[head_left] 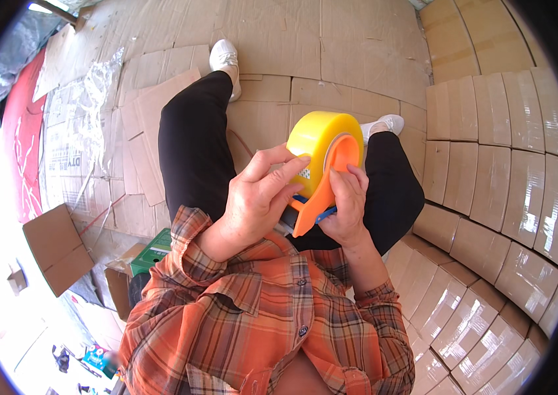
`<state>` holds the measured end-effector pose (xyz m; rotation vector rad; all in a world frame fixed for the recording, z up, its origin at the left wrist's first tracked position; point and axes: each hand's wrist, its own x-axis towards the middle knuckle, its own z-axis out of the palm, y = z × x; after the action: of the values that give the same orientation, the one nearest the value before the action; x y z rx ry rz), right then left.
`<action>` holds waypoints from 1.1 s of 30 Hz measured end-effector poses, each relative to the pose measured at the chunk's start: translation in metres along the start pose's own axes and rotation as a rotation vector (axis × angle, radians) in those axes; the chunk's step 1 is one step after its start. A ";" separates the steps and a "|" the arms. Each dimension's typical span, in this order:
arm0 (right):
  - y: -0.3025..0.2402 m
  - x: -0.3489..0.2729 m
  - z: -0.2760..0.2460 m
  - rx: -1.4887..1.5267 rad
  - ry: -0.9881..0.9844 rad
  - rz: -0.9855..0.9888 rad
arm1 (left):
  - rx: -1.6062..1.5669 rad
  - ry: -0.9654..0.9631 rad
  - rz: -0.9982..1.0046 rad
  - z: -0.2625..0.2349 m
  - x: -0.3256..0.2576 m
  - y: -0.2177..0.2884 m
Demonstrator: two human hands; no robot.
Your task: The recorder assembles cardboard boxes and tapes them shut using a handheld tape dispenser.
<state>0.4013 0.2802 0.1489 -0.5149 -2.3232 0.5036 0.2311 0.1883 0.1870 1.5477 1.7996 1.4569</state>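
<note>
A large roll of yellow packing tape (pixel 315 135) sits on an orange tape dispenser (pixel 315 205) with blue parts, held up between my knees. My right hand (pixel 346 201) is closed around the dispenser, its thumb lying against the orange side plate. From the other side my left hand (pixel 259 194) has bent fingers pressed to the roll's yellow surface, beside a small printed patch. Whether those fingertips pinch a loose end of tape cannot be made out. Part of the dispenser is hidden behind my hands.
Stacked cardboard cartons (pixel 483 197) wall in the right side. Flattened cardboard (pixel 272 39) covers the floor. At left lie clear plastic film (pixel 98 99), an open carton flap (pixel 58 250) and a green box (pixel 152 252). My legs in black trousers (pixel 193 138) stretch forward.
</note>
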 end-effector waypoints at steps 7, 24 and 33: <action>0.000 -0.001 0.000 -0.003 0.009 0.002 | 0.013 0.026 0.078 0.002 0.000 -0.004; 0.001 -0.004 0.000 -0.017 0.074 0.013 | -0.036 0.087 0.067 0.008 -0.002 -0.007; -0.004 -0.003 0.000 -0.035 0.078 -0.016 | -1.062 0.058 -0.662 0.008 0.006 -0.006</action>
<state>0.4028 0.2759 0.1491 -0.5233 -2.2632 0.4282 0.2318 0.1981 0.1809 0.3400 1.0226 1.6353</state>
